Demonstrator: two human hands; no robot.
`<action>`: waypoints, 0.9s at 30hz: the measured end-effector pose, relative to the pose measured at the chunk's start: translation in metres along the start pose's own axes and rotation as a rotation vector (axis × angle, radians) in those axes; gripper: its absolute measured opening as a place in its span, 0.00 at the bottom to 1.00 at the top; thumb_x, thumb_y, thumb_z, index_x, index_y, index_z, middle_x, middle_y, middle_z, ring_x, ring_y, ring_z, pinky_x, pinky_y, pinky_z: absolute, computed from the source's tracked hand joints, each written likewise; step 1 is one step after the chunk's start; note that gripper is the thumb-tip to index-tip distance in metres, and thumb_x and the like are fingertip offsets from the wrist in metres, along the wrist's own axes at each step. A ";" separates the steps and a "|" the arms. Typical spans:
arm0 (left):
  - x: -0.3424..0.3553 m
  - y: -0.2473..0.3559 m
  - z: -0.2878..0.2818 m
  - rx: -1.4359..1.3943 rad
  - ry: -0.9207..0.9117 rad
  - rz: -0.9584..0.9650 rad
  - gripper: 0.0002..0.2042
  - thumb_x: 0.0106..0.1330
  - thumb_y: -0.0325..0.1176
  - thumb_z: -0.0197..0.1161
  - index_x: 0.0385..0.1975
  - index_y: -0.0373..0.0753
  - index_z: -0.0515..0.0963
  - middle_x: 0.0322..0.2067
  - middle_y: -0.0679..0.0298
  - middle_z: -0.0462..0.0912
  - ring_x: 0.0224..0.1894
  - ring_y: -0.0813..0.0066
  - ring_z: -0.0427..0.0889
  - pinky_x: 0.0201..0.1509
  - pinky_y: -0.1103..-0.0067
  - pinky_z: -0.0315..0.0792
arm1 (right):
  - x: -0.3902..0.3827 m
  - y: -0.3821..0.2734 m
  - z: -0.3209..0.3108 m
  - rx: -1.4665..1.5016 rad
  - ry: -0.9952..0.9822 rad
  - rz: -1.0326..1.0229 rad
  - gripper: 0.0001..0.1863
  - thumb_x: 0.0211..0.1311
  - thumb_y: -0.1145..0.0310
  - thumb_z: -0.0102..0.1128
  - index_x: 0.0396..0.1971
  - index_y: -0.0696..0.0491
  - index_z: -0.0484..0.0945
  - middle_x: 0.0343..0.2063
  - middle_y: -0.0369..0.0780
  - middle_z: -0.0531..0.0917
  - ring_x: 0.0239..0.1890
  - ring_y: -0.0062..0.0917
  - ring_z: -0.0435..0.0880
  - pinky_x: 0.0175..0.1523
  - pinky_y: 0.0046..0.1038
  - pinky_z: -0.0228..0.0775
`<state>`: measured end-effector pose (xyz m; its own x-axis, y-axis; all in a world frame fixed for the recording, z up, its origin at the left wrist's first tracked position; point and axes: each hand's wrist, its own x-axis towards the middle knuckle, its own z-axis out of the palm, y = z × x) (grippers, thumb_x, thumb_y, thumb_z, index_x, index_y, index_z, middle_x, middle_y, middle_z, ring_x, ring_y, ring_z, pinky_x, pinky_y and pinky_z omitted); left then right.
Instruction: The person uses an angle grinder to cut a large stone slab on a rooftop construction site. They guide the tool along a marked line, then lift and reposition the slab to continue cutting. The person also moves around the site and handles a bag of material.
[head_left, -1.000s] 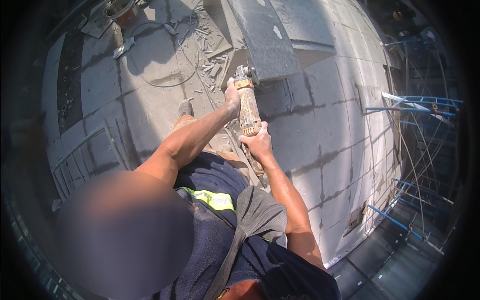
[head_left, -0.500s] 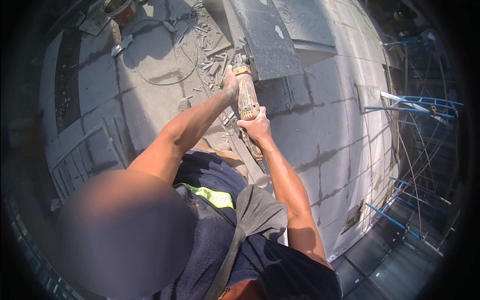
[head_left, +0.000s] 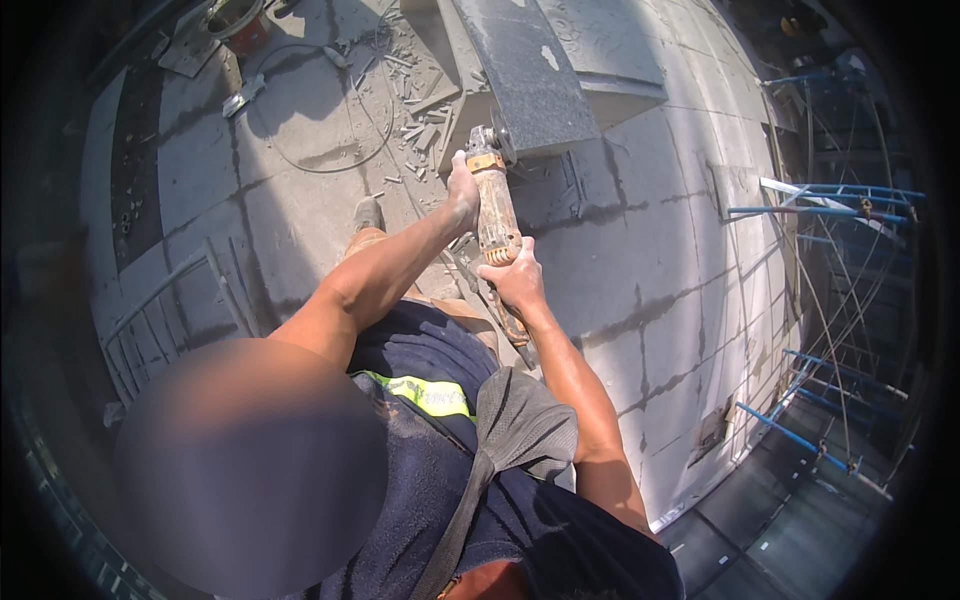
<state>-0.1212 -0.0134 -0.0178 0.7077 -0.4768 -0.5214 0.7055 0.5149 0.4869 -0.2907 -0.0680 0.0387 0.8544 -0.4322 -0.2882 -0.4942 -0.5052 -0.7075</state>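
Note:
My left hand (head_left: 461, 192) is closed around the front of a dusty, worn angle grinder (head_left: 494, 210), just behind its gear head. At the grinder's rear end my right hand (head_left: 516, 277) grips the handle, thumb toward the body. The dark cutting disc (head_left: 503, 143) shows at the right side of the head. It is beside the near left corner of a speckled grey stone slab (head_left: 530, 85); I cannot tell whether they touch. White dust coats the fingers of both hands. Below the right hand, the tail of the grinder hangs toward my legs.
Broken stone strips (head_left: 428, 130) lie left of the slab. A thin cable (head_left: 330, 168) loops over the paved floor (head_left: 640, 260). At the far left stands a bucket (head_left: 238, 28); a metal frame (head_left: 165, 280) is nearer. Blue scaffold bars (head_left: 830, 213) line the right side.
Both hands have drawn the grinder back toward me a little. Its head and disc, largely hidden before against the slab's edge, now show more plainly. My left boot has come further into view.

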 end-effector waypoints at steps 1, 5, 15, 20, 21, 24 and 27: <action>-0.001 -0.001 0.000 -0.003 -0.011 -0.002 0.31 0.65 0.63 0.31 0.30 0.42 0.75 0.20 0.61 0.77 0.20 0.65 0.76 0.26 0.65 0.74 | -0.001 0.002 0.001 0.024 -0.005 0.010 0.37 0.39 0.62 0.72 0.45 0.61 0.60 0.34 0.58 0.82 0.42 0.50 0.82 0.49 0.41 0.74; -0.009 -0.003 0.001 -0.004 -0.050 -0.007 0.31 0.66 0.62 0.31 0.30 0.42 0.75 0.20 0.61 0.77 0.20 0.65 0.76 0.25 0.66 0.74 | -0.006 0.005 0.000 0.046 0.001 0.011 0.37 0.38 0.63 0.72 0.45 0.61 0.60 0.34 0.57 0.82 0.42 0.50 0.83 0.49 0.40 0.74; -0.005 0.000 0.001 -0.018 -0.015 -0.013 0.31 0.66 0.62 0.32 0.30 0.41 0.75 0.19 0.61 0.76 0.19 0.65 0.76 0.25 0.67 0.74 | -0.004 -0.003 -0.002 0.037 0.018 -0.023 0.36 0.38 0.62 0.72 0.45 0.60 0.60 0.34 0.58 0.82 0.42 0.51 0.82 0.49 0.41 0.74; 0.028 0.017 -0.002 -0.021 -0.011 0.036 0.33 0.66 0.64 0.32 0.29 0.40 0.75 0.19 0.59 0.76 0.19 0.64 0.76 0.26 0.66 0.73 | 0.029 -0.010 0.005 -0.010 0.027 -0.028 0.36 0.38 0.63 0.73 0.44 0.60 0.60 0.33 0.58 0.81 0.41 0.49 0.83 0.47 0.40 0.74; 0.030 0.021 0.001 -0.011 -0.022 0.028 0.30 0.66 0.62 0.32 0.31 0.41 0.75 0.21 0.60 0.77 0.20 0.66 0.76 0.26 0.66 0.74 | 0.034 -0.014 0.005 -0.013 0.016 0.002 0.36 0.39 0.64 0.73 0.43 0.61 0.60 0.33 0.57 0.82 0.40 0.47 0.84 0.47 0.38 0.75; 0.032 0.031 0.007 -0.020 -0.038 0.011 0.31 0.66 0.62 0.32 0.31 0.41 0.75 0.21 0.60 0.77 0.21 0.65 0.76 0.27 0.65 0.74 | 0.040 -0.024 0.004 -0.071 0.036 0.000 0.35 0.39 0.64 0.74 0.43 0.61 0.60 0.35 0.56 0.82 0.40 0.44 0.84 0.47 0.36 0.75; 0.035 0.035 0.007 -0.016 -0.047 -0.014 0.31 0.66 0.62 0.31 0.31 0.41 0.74 0.21 0.59 0.77 0.21 0.64 0.76 0.28 0.65 0.74 | 0.044 -0.031 0.002 -0.046 0.021 0.023 0.35 0.38 0.63 0.74 0.43 0.61 0.61 0.36 0.57 0.82 0.41 0.44 0.84 0.47 0.36 0.75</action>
<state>-0.0716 -0.0174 -0.0143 0.6989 -0.5165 -0.4947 0.7151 0.5191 0.4682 -0.2379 -0.0697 0.0463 0.8395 -0.4594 -0.2901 -0.5209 -0.5288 -0.6701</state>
